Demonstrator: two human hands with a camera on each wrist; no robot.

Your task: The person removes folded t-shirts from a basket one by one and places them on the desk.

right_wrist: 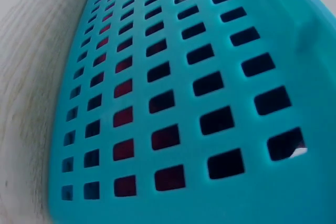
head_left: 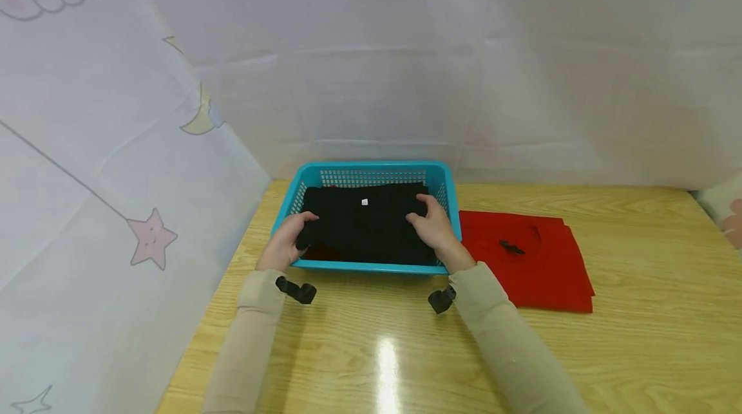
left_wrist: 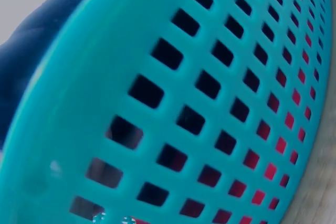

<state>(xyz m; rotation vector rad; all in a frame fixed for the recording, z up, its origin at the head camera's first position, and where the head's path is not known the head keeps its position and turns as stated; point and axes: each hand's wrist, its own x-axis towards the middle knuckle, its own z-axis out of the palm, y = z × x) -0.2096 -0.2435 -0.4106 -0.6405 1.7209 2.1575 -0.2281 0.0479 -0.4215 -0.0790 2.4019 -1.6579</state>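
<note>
Pale cloth sheeting (head_left: 377, 92) hangs behind and to the left of your wooden table (head_left: 649, 343), printed on the left with a pink star (head_left: 152, 237) and a yellow moon (head_left: 199, 116). Your left hand (head_left: 280, 243) grips the left edge of a folded black cloth (head_left: 359, 224). Your right hand (head_left: 433, 226) touches that cloth's right side, thumb and forefinger lying apart on top of it; whether they pinch it, you cannot tell from these views. Black cloth lies across the blue basket (head_left: 365, 267), inside the rim, with a small white tag (head_left: 364, 202) near its far edge. Red fabric (head_left: 321, 253) shows beneath it at the near left, and both wrist views give you the basket's side walls, with red and dark patches behind the square holes. You have beige sleeves (head_left: 246, 343) on, with a small black device (head_left: 297, 291) at each cuff. Just right of the basket, a folded red cloth (head_left: 545, 279) lies flat on the table, bearing a small dark patch (head_left: 511, 247) too small for you to identify. On the near part of the table you have a bright streak of reflected light (head_left: 387, 369).
</note>
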